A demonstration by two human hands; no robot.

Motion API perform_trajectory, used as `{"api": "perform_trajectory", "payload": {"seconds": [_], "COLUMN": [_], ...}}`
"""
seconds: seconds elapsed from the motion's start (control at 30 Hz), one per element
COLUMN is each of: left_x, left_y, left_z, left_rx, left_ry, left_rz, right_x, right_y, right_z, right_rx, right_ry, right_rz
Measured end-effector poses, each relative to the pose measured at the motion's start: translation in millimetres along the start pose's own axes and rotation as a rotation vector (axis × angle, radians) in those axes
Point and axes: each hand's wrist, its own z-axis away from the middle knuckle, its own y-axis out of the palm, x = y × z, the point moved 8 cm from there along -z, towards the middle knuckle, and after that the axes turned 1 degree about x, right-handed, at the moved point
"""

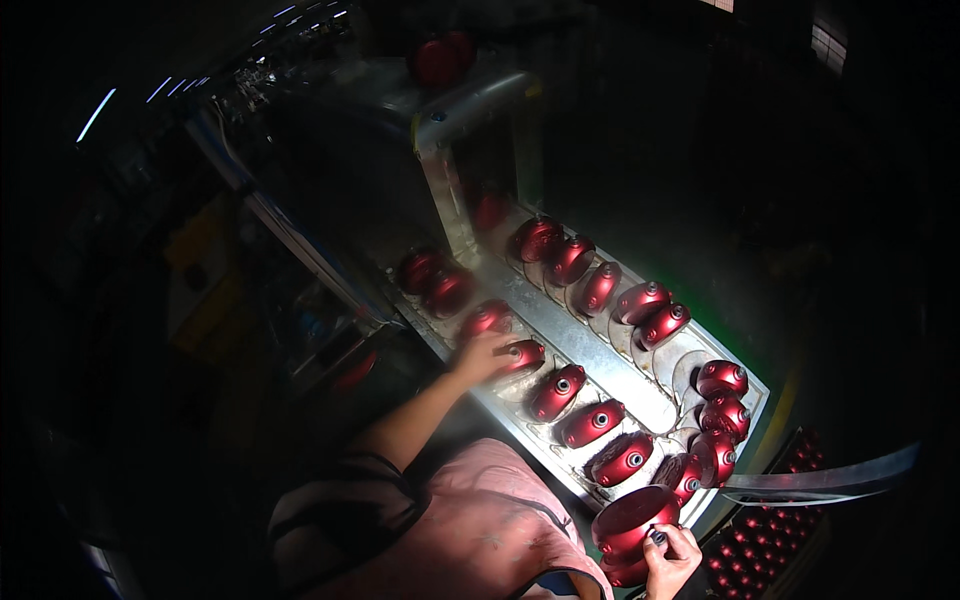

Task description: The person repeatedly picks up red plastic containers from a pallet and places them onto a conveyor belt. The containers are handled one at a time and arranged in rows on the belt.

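Observation:
My left hand (483,357) reaches over the near side of a looped conveyor (560,325), its fingers closed on the left end of a shiny red round metal piece (524,357) with a small neck; the hand is slightly blurred. At the lower right, my right hand (672,564) grips a larger-looking red round metal piece (632,525) by its small dark-tipped neck. That piece is tilted, its broad dark red face upward. More red shows just below it; whether this is a second piece, I cannot tell.
Several similar red pieces (596,421) stand along both lanes and round the right end. A curved clear strip (820,487) juts out at the right. Below it is a tray of many small red pieces (765,545). A metal frame (445,190) straddles the conveyor's far end.

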Motion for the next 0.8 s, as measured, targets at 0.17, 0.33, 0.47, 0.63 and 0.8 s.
{"api": "perform_trajectory", "payload": {"seconds": [0.17, 0.33, 0.47, 0.63, 0.8], "left_x": [4, 16, -14, -26, -32], "left_y": [-64, -43, -4, 18, 8], "left_z": [-14, -18, -21, -32, -45], "left_rx": [-0.412, -0.055, 0.043, 0.154, 0.274], "left_ry": [0.042, -0.027, 0.09, 0.078, 0.155], "left_rz": [-0.084, 0.102, 0.076, 0.164, 0.058], "right_x": [11, 5, 17, 32, 44], "right_y": [-20, -17, -20, 6, 32], "right_z": [10, 29, 47, 61, 73], "right_rx": [-0.119, -0.194, -0.289, -0.371, -0.418], "right_ry": [-0.041, 0.18, 0.194, 0.249, 0.319], "right_rz": [-0.06, -0.08, -0.051, -0.053, -0.061]}}
